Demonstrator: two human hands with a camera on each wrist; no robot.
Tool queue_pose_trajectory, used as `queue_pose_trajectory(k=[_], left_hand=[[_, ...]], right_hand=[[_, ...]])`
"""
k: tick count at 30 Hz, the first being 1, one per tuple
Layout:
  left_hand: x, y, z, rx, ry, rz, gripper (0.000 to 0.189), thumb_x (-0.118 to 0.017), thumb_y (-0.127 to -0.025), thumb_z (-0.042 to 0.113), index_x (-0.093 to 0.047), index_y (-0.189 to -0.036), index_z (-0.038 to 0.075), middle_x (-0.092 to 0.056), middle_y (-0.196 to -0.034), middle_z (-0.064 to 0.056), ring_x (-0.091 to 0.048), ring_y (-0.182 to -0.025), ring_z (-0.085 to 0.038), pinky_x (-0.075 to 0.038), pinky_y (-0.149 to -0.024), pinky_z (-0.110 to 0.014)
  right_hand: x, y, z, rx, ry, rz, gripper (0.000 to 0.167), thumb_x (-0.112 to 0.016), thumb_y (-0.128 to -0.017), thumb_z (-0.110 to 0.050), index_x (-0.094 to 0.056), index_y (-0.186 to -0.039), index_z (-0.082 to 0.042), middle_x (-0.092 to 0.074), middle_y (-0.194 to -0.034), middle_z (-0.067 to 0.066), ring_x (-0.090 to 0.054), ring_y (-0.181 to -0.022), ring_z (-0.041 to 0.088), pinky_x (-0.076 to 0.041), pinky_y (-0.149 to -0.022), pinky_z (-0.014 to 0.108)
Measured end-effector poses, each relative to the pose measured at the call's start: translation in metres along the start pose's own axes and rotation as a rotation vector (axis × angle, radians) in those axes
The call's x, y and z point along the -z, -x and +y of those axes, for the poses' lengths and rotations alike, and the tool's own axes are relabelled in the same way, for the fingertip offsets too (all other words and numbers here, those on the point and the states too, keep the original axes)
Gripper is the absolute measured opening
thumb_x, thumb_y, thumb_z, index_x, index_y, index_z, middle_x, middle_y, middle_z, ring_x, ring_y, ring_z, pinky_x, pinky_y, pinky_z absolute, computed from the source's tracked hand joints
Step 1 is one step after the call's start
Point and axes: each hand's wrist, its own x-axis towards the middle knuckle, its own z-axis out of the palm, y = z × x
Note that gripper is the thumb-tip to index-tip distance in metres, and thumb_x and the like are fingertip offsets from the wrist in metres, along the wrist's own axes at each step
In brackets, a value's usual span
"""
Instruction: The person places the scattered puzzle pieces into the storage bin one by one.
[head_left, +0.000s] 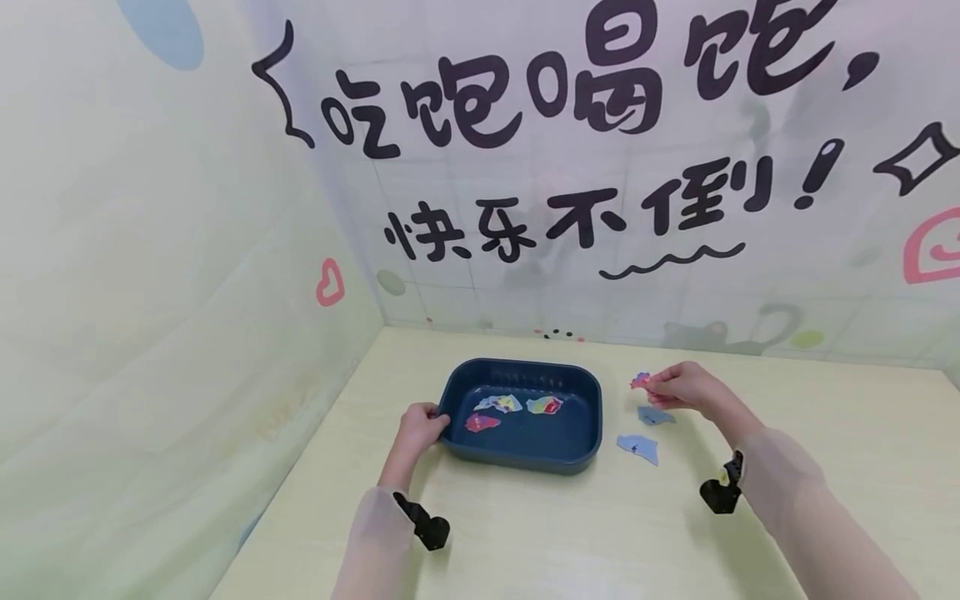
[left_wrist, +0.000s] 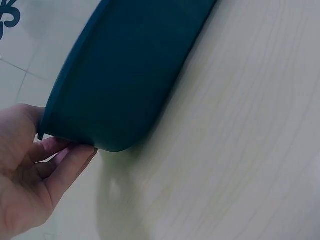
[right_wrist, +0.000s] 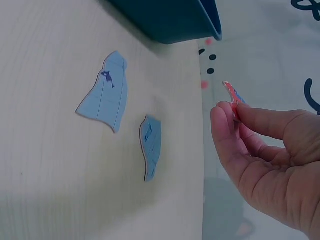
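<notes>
I'm watching left hand (head_left: 422, 425) gripping tray (head_left: 540, 442) at nine o'clock, right hand (head_left: 686, 387) pinching red piece (head_left: 639, 381), two blue pieces (head_left: 637, 447) lying toward that hand's seven o'clock

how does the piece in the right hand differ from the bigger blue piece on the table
The held piece is pinched by the right hand; the bigger blue piece lies on the table. The held piece shows pinkish red; the bigger blue piece is light blue with a small dark mark. Both are outside the tray.
</notes>
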Motion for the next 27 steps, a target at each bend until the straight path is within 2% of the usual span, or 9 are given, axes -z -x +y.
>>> queue_pose_trajectory(k=[8,16,27], left_hand=[[0.000,0.000,-0.001,-0.020,-0.001,0.015,0.022,-0.056,-0.083,0.008,-0.063,-0.095,-0.009,-0.062,-0.078,-0.014,-0.055,-0.063,-0.014,-0.048,-0.057,-0.025],[0.000,0.000,-0.003,-0.023,-0.008,0.022,0.020,-0.056,-0.081,0.009,-0.064,-0.091,-0.008,-0.062,-0.074,-0.012,-0.054,-0.061,-0.013,-0.047,-0.054,-0.024],[0.001,0.001,-0.001,-0.028,-0.010,0.020,0.020,-0.056,-0.081,0.009,-0.064,-0.089,-0.008,-0.061,-0.073,-0.011,-0.053,-0.061,-0.014,-0.045,-0.054,-0.023]], right_hand=[[-0.014,-0.007,-0.016,-0.018,0.016,-0.006,0.036,-0.051,-0.091,-0.006,-0.044,-0.118,0.018,-0.063,-0.073,-0.001,-0.061,-0.065,0.005,-0.055,-0.070,0.025],[-0.026,-0.014,-0.023,-0.001,0.015,-0.019,0.035,-0.051,-0.091,-0.005,-0.046,-0.117,0.018,-0.064,-0.076,0.002,-0.061,-0.065,0.005,-0.055,-0.070,0.025],[-0.050,-0.031,-0.034,0.001,0.079,-0.054,0.032,-0.052,-0.091,-0.007,-0.052,-0.115,0.014,-0.064,-0.073,0.001,-0.061,-0.064,0.006,-0.055,-0.071,0.027]])
